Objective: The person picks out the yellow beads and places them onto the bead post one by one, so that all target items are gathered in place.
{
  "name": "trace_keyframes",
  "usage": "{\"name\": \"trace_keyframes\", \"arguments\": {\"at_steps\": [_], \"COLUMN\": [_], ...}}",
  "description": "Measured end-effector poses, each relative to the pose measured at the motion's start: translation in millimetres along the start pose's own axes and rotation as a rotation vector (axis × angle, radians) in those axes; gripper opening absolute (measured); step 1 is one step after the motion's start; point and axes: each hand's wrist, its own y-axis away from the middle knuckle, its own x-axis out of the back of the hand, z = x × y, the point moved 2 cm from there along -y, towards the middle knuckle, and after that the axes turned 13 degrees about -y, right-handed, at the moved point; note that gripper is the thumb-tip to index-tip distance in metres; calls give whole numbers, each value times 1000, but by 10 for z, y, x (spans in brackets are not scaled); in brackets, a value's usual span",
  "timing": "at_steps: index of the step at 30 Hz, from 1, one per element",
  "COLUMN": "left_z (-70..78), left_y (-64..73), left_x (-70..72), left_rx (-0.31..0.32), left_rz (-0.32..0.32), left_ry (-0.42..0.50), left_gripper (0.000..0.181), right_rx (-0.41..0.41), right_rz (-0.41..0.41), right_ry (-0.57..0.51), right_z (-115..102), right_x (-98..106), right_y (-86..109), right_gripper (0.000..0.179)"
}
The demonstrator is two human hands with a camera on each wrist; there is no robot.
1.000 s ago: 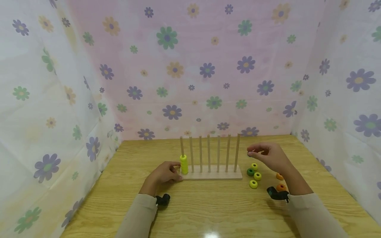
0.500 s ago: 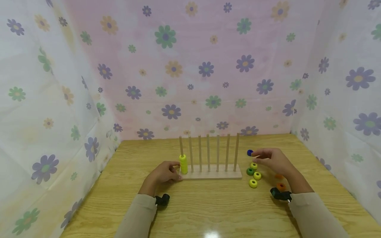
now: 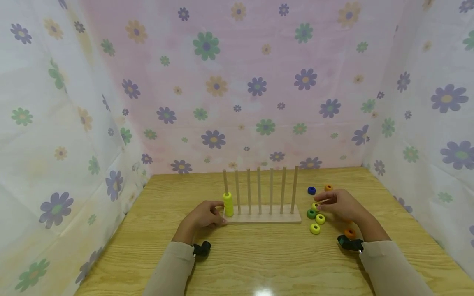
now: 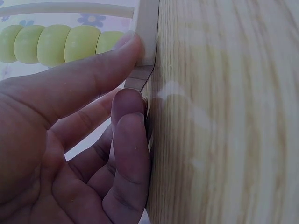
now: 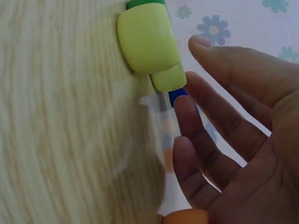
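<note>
In the head view my left hand [image 3: 203, 214] holds the left end of a wooden peg stand [image 3: 263, 219]. The left wrist view shows its thumb [image 4: 100, 77] on the base, with the fingers curled at the base's end. Yellow beads [image 3: 228, 205] are stacked on the leftmost peg; the other pegs are bare. My right hand [image 3: 340, 203] hovers with thumb and fingers apart, nothing between them, over a yellow bead [image 3: 314, 206] that it partly hides. Beside that lie a green bead [image 3: 311, 213] and another yellow bead [image 3: 320, 219]. The right wrist view shows a yellow bead [image 5: 147, 37] near the thumb.
A blue bead [image 3: 312, 190] and an orange bead [image 3: 328, 188] lie behind the right hand. Nearer are a yellow bead [image 3: 315, 229] and an orange bead [image 3: 349, 234] by the right wrist camera [image 3: 348, 243]. Flowered cloth [image 3: 237, 82] walls the wooden table [image 3: 259, 255] on three sides.
My right hand has let go of the blue bead, which now lies on the table, and has moved down towards the yellow beads. An orange bead behind it has come into view. My left hand stays put.
</note>
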Motion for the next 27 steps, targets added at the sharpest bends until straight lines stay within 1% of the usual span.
{"name": "trace_keyframes", "arguments": {"at_steps": [4, 14, 23, 27], "left_z": [8, 3, -8, -10], "left_y": [6, 5, 6, 6], "left_x": [4, 12, 3, -2], "left_rx": [2, 3, 0, 0], "left_rz": [1, 4, 3, 5], "left_ry": [-5, -10, 5, -4], "left_gripper": [76, 75, 76, 74], "right_rx": [-15, -11, -26, -26], "right_rz": [-11, -24, -6, 8], "right_ry": [4, 12, 48, 72], "right_z": [32, 75, 50, 65], "right_x": [-9, -36, -56, -61], "right_y": [3, -21, -14, -16], "right_gripper": [37, 34, 31, 30]}}
